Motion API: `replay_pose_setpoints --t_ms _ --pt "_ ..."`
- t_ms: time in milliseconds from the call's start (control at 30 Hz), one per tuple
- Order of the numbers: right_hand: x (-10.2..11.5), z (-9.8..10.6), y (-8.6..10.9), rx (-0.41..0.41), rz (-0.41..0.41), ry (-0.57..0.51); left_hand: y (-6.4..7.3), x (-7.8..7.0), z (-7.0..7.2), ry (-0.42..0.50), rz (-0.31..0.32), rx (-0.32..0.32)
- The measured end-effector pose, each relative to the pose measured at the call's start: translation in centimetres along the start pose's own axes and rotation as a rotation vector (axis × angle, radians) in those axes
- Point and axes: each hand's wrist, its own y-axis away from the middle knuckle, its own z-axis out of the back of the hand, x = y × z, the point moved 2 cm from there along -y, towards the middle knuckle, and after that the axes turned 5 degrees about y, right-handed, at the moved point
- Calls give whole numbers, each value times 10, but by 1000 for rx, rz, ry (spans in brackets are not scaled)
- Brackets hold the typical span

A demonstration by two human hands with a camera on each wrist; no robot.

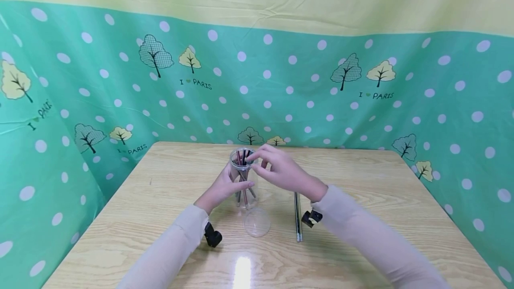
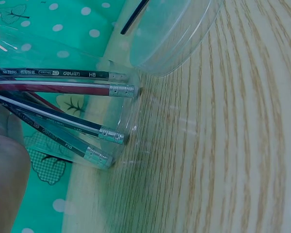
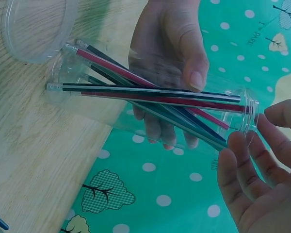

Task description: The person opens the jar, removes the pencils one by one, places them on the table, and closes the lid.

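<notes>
My left hand (image 1: 225, 186) grips a clear plastic jar (image 3: 121, 121) around its side. Several pencils (image 3: 150, 94), dark green, black and red, lean crosswise inside it. Their silvery ferrule ends (image 2: 121, 91) point down to the base of the jar. My right hand (image 1: 281, 168) is over the open mouth, fingers loosely bent and spread. In the right wrist view its fingertips (image 3: 228, 160) are right at the rim beside the pencil tips, with no pencil seen between them. A round clear lid (image 1: 257, 223) lies on the table in front of the jar.
Two dark pencils (image 1: 298, 220) lie side by side on the wooden table (image 1: 168, 244), right of the lid and partly under my right wrist. A green dotted curtain (image 1: 249, 79) hangs behind the table's back edge and along both sides.
</notes>
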Motion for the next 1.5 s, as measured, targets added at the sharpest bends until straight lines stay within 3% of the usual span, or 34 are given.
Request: replay_pose_setpoints --t_ms 400,667,1233,1500 --pt "5 -5 -9 73 2 124 0 2 0 21 -27 12" --pt "4 -8 -11 98 -5 127 0 1 0 21 -25 15" --pt "4 -3 -15 48 13 76 0 -2 -1 56 -59 34" --pt "9 9 -17 -30 64 43 -5 12 3 64 -52 20"
